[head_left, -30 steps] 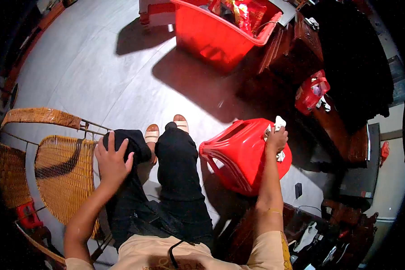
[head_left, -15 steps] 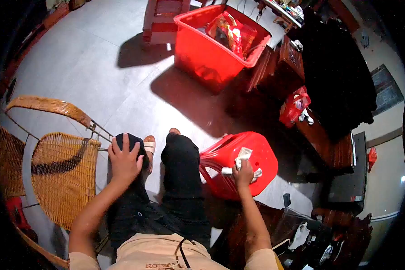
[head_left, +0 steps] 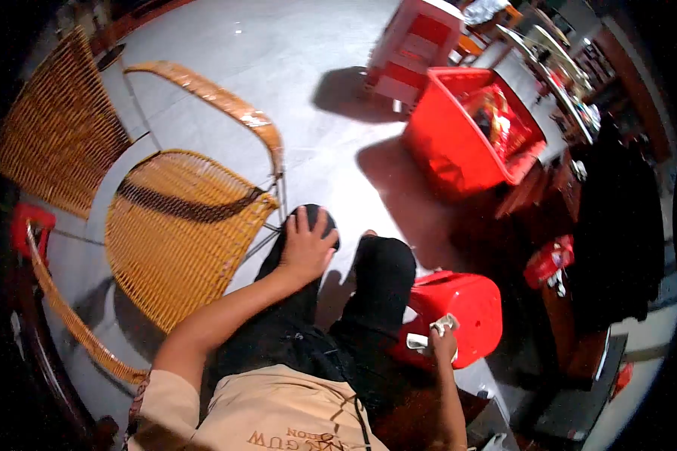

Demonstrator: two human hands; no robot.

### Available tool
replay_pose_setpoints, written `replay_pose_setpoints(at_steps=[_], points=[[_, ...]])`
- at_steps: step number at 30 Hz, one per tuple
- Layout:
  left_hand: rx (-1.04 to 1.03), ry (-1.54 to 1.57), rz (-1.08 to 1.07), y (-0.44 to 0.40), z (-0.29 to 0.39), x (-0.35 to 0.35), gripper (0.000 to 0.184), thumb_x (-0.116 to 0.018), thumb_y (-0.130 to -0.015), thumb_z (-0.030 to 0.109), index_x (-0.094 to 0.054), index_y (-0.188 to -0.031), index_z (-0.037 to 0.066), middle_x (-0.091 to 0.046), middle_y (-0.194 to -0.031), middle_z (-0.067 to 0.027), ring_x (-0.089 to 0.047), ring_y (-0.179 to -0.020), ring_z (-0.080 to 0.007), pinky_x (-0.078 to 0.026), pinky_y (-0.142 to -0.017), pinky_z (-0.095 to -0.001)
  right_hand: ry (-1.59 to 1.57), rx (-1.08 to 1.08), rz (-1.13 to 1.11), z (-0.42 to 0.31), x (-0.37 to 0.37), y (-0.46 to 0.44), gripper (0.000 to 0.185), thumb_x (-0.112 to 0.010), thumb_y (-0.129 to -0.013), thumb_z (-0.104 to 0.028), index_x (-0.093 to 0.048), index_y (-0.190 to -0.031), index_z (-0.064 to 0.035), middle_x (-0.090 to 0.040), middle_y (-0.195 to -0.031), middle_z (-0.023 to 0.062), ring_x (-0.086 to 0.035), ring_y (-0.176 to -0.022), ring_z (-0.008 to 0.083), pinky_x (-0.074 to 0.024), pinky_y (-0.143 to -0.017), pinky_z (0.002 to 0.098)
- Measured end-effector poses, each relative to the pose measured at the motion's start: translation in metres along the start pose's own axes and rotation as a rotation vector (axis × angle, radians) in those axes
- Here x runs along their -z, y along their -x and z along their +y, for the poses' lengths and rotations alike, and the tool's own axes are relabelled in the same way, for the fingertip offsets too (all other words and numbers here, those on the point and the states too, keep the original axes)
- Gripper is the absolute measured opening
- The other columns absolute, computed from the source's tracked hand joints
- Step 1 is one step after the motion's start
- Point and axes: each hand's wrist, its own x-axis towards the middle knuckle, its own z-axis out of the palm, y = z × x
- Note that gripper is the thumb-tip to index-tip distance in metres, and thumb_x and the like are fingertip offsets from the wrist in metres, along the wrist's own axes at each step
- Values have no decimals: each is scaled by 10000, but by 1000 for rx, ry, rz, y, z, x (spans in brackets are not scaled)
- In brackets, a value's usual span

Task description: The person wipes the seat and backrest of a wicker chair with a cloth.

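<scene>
Gripping the white cloth (head_left: 445, 323) in the right hand (head_left: 444, 344), bunched without clear long axis, just over the red stool (head_left: 478, 312). Resting the farther left hand (head_left: 307, 244), with spread fingers, on the black trousers (head_left: 384, 278).

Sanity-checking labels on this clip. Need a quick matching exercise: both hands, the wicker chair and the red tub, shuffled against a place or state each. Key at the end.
Column 1
1. Left hand
2. Right hand
3. Wicker chair
4. Red tub

Column 2
A. Holding a pale cloth at the red stool
B. Has red packets inside
C. Spread out on the black trousers
D. Marked by a dark band

Right pairs: 1-C, 2-A, 3-D, 4-B
</scene>
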Motion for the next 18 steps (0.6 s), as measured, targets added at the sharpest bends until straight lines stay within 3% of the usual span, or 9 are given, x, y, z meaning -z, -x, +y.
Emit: replay_pose_setpoints(at_steps=[2,5,6,8,9,12,14,16,18], points=[[4,7,3,3,-4,0,396,-651,-739,349,-607,-1109,215,-361,-1373,-165,-321,-1201,-493,-300,-941,-582,-258,-64,-10,1,-18,-6,449,-598,-761,-376,-591,-1038,-22,-629,-881,260,-608,-842,402,-472,-736,451],[15,37,10,6,-6,1,387,-648,-742,348,-620,-1102,209,-359,-1375,-165,-313,-1206,-488,-289,-944,-582,-783,-3,-9,7,-45,-36,374,-565,-829,-287,-583,-1050,15,-647,-932,175,-619,-836,311,-476,-756,388],[8,60,20,8,-7,2,386,-646,-744,348,-622,-1103,207,-359,-1375,-164,-313,-1208,-484,-286,-947,-581,-1029,68,-12,-51,-5,-19,313,-552,-857,-242,-590,-1041,8,-647,-932,139,-617,-829,260,-477,-747,364],[20,124,59,10,-8,1,396,-651,-744,330,-619,-1117,197,-370,-1372,-145,-308,-1221,-467,-286,-960,-553,-873,157,169,-103,26,-20,233,-504,-880,-167,-589,-1001,14,-602,-890,80,-575,-819,171,-461,-750,296],[38,174,93,11,-9,2,402,-649,-750,325,-611,-1128,195,-380,-1369,-127,-313,-1225,-453,-289,-961,-549,-851,221,206,-127,41,-17,265,-513,-891,-207,-569,-1027,14,-589,-941,85,-551,-863,177,-438,-794,299],[109,270,143,18,-9,6,393,-606,-800,295,-579,-1176,185,-406,-1363,-83,-346,-1232,-394,-312,-960,-528,-903,494,207,-194,69,-10,274,-521,-894,-233,-540,-1045,-5,-541,-973,55,-510,-889,152,-415,-816,287],[271,451,194,23,-14,5,363,-558,-843,261,-563,-1197,182,-416,-1360,-81,-365,-1227,-378,-332,-955,-507,-1032,551,117,-246,76,7,257,-518,-894,-217,-536,-1050,-14,-525,-976,47,-501,-900,144,-412,-824,284],[306,440,208,31,-26,9,351,-525,-868,223,-548,-1215,180,-430,-1352,-90,-439,-1173,-352,-353,-950,-467,-1037,605,55,-289,71,19,248,-583,-858,-169,-525,-1050,-22,-526,-987,42,-512,-891,158,-420,-809,272],[303,648,235,40,-45,7,335,-521,-870,202,-559,-1200,162,-498,-1270,-106,-517,-1078,-328,-367,-935,-449,-896,798,11,-322,51,27,305,-589,-821,-125,-507,-1093,-15,-542,-1008,83,-533,-928,195,-421,-833,289]])
